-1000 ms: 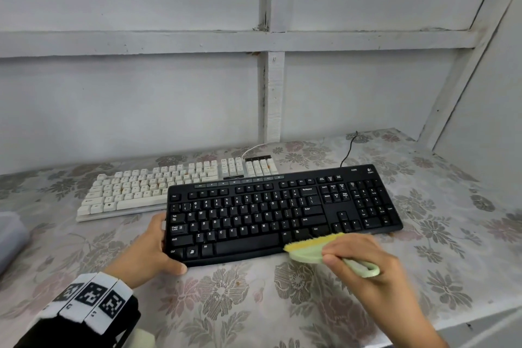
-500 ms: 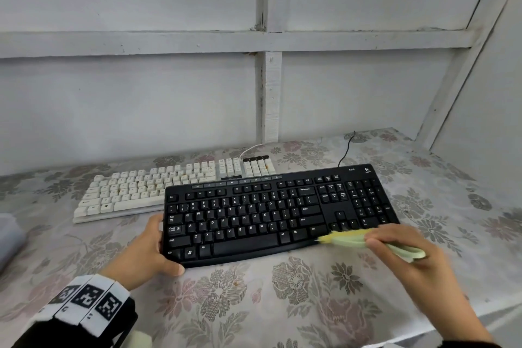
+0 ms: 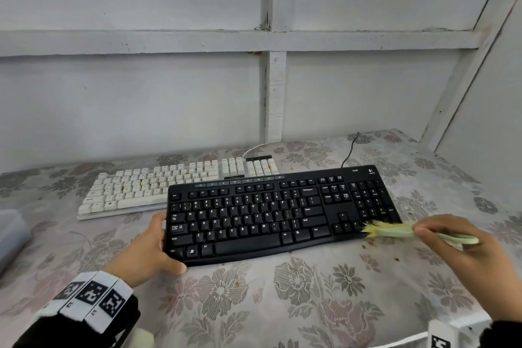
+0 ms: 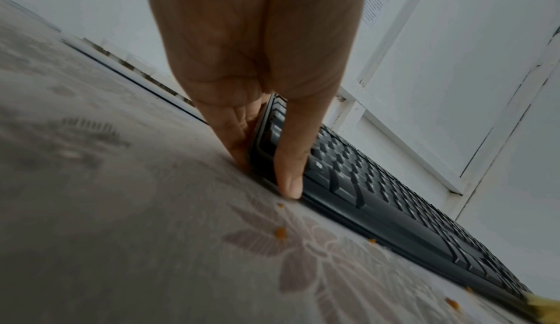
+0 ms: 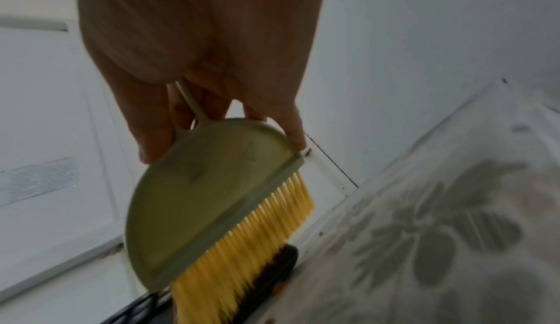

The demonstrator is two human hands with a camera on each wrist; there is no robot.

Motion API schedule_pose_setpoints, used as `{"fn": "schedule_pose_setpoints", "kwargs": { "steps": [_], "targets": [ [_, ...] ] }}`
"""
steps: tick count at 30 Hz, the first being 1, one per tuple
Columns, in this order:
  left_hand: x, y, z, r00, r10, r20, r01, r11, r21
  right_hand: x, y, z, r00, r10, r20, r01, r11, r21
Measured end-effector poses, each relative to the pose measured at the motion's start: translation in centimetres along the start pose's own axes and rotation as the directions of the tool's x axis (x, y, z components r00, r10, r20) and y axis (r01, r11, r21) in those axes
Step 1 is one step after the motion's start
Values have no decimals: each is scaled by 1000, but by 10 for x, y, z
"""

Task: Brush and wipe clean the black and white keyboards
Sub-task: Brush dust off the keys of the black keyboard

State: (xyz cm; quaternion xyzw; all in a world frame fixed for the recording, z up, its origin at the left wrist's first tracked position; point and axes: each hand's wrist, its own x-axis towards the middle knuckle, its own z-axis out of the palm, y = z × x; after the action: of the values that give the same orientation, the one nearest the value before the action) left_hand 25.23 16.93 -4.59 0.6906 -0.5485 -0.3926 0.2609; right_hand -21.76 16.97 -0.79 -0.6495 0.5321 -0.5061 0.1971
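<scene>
A black keyboard lies on the flowered tablecloth, with a white keyboard behind it to the left. My left hand grips the black keyboard's left end, thumb on the front edge. My right hand holds a pale green brush with yellow bristles by its handle. The bristles touch the keyboard's front right corner below the number pad.
Orange crumbs lie on the tablecloth by the brush and along the keyboard's front edge. A grey plastic box sits at the left edge. White panelled walls close in behind and on the right.
My right hand has swept the brush rightwards along the black keyboard's front edge, from below the space bar to the right corner. The left hand has stayed on the left end.
</scene>
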Motion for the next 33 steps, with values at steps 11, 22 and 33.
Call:
{"fn": "schedule_pose_setpoints", "kwargs": {
  "steps": [11, 22, 33],
  "targets": [
    [-1, 3, 0, 1000, -10, 9, 10, 1000, -2, 15, 13, -28, 993, 116, 2, -116, 990, -74],
    [-7, 9, -1, 999, 7, 36, -6, 1000, -26, -1, -51, 31, 988, 16, 155, -18, 1000, 17],
    [-23, 12, -6, 988, -13, 156, 49, 972, -230, -20, -97, 75, 977, 20, 212, -83, 952, 295]
  ]
}}
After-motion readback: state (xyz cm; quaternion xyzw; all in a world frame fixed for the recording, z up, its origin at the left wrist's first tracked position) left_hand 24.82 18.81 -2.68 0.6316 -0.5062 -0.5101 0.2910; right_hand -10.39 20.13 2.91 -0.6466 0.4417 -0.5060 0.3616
